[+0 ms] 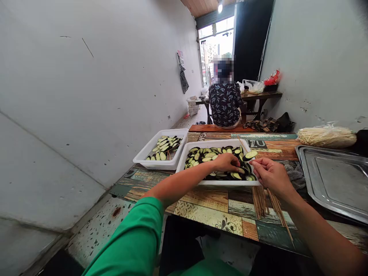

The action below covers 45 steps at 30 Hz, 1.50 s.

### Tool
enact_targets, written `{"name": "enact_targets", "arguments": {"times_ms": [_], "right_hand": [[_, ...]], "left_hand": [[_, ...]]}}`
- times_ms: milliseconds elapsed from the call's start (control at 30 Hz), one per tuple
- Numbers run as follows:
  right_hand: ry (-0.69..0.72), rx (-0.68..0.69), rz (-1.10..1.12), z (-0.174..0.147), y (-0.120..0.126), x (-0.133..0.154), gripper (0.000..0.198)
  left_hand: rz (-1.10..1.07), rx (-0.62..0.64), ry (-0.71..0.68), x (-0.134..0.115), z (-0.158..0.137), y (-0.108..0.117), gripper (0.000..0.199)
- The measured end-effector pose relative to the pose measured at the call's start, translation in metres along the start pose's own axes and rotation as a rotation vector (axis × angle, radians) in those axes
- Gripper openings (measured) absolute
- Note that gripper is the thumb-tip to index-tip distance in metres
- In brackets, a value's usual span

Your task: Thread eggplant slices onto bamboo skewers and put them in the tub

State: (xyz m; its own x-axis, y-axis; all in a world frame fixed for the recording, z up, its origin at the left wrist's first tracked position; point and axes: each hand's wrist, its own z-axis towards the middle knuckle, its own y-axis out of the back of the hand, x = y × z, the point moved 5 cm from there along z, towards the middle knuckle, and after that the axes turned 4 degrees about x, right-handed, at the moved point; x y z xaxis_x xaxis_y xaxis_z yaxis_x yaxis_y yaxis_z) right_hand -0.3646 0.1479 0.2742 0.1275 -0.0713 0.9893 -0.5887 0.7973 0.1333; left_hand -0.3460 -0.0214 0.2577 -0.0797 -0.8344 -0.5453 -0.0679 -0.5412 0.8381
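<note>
A white tray [214, 144] in front of me holds many eggplant slices [211, 155] with dark skin and pale green flesh. My left hand [227, 163] reaches into it from the left, fingers curled down and pinching at a slice among the pile. Over the tray's right edge, my right hand [270, 174] grips a thin wooden skewer [243, 145], which slants up and to the left. One eggplant slice [250, 155] is on that skewer, just beyond my right fingertips. Bare wooden skewers [259, 203] lie in bundles on the table below my right hand.
A second white tray [161, 165] at the left holds skewered eggplant slices. To the right are stacked metal trays [336, 184], a grey cloth [294, 174] and a bagged pale bundle [326, 136]. A person [225, 101] sits ahead, facing away, by another table [270, 95]. A wall borders the left.
</note>
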Motion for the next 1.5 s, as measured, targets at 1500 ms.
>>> {"name": "enact_targets", "arguments": {"times_ms": [1500], "right_hand": [[0.211,0.178,-0.459,-0.005,-0.003,0.009,0.039]], "left_hand": [[-1.659,-0.511,0.478,0.038,-0.014,0.050,0.012]]}}
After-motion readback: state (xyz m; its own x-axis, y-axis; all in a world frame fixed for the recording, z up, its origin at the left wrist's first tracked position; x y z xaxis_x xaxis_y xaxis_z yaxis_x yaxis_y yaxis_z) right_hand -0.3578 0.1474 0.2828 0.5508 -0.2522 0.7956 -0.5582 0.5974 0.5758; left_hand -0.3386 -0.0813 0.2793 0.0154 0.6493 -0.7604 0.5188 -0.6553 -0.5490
